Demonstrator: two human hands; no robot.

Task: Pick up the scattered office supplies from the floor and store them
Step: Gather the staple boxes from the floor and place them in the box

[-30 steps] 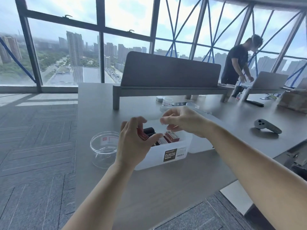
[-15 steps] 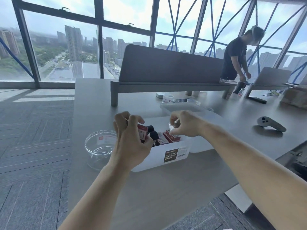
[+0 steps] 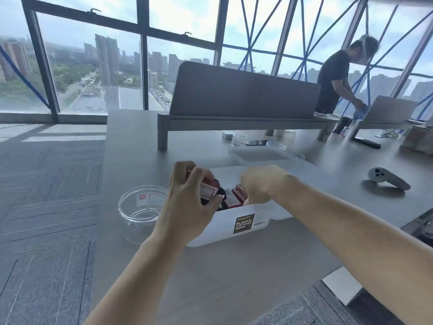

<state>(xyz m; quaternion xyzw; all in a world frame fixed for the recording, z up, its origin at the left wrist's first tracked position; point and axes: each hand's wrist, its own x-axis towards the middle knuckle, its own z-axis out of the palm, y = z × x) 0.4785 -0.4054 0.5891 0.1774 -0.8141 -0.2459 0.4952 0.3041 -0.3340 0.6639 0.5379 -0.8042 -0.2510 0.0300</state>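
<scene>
Left hand (image 3: 187, 207) grips a red-and-white box (image 3: 207, 190) above the white container (image 3: 246, 221), which sits toward the surface's (image 3: 234, 277) left edge. Right hand (image 3: 260, 186) dips inside, fingers hidden; its grasp cannot be told. Recommended: seat the box upright beside the stored boxes (image 3: 236, 198).

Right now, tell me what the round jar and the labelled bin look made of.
The round jar looks clear and glossy, probably plastic, possibly glass: the desk shows through its wall and its rim catches highlights. The labelled bin looks like milky-white plastic with a matte, frosted finish, and its label reads PLASTIC CONTAINER.
</scene>
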